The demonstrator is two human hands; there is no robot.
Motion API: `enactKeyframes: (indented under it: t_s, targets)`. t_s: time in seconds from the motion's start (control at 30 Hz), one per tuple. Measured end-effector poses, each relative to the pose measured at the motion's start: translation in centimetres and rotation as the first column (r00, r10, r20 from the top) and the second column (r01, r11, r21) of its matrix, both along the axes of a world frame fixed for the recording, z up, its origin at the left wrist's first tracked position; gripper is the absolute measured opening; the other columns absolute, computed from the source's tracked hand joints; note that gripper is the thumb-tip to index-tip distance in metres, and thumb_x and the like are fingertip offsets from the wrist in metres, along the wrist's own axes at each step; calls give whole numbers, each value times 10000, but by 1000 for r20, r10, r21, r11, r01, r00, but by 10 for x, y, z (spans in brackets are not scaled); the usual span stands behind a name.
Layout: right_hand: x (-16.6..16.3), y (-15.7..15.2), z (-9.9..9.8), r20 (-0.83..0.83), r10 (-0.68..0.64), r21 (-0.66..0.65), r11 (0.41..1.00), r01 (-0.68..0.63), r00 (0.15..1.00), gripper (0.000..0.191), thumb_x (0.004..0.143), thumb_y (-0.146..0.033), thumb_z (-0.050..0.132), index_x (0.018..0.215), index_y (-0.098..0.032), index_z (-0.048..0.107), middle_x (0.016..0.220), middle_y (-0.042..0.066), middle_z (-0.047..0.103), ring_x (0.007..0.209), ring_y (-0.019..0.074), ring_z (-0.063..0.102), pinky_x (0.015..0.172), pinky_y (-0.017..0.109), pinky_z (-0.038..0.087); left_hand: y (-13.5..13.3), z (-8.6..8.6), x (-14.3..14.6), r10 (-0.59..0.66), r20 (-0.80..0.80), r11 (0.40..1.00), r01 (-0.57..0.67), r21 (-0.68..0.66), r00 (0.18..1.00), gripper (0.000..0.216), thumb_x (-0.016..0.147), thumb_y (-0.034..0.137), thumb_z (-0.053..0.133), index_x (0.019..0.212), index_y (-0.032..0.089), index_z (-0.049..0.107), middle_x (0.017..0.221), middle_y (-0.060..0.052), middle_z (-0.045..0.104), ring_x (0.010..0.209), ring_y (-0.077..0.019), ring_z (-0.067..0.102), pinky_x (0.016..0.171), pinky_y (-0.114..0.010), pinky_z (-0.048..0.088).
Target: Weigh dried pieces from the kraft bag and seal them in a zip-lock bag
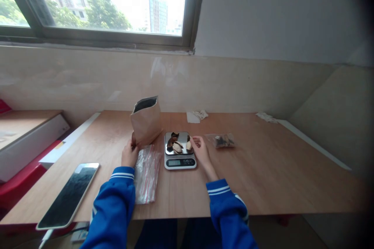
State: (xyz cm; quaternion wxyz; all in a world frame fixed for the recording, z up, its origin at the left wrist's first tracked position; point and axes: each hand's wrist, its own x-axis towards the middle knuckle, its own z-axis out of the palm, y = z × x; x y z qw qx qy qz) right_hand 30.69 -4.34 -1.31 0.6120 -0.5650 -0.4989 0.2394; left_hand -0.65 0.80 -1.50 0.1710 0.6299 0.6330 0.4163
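A small kitchen scale point(180, 163) stands in front of me with its display lit. Several dried pieces point(177, 147), dark brown and cream, perhaps mushroom slices, lie on its steel plate. My right hand point(200, 148) is at the plate's right edge, thumb and fingers pinched on a pale piece point(189, 145). My left hand point(129, 153) is closed beside the lower left of an upright brown paper pouch point(147, 122) with an open top. Something brown shows at its fingertips, too small to name. Clear zip bags point(147, 175) lie flat between that hand and the scale.
A filled clear bag point(224, 140) of similar pieces lies right of the scale. On the left, a phone point(69, 195) is plugged into a white cable. Crumpled white paper point(200, 115) sits at the table's back edge, against the wall below a window.
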Motion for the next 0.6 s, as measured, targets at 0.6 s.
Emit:
enactKeyframes:
  t_s: [0.6]
  targets:
    - [-16,-15,21,497,-113,258,966,-22,860,222,894,-324,498,1023,-221,647,1026,75,527,1014,217,514,936,395,403,3,-3,-2,8,-15,1000,-8,0,1000,481,765,525,514,1065,159,604,928,-106,701,875,-277,649,776,-383,500]
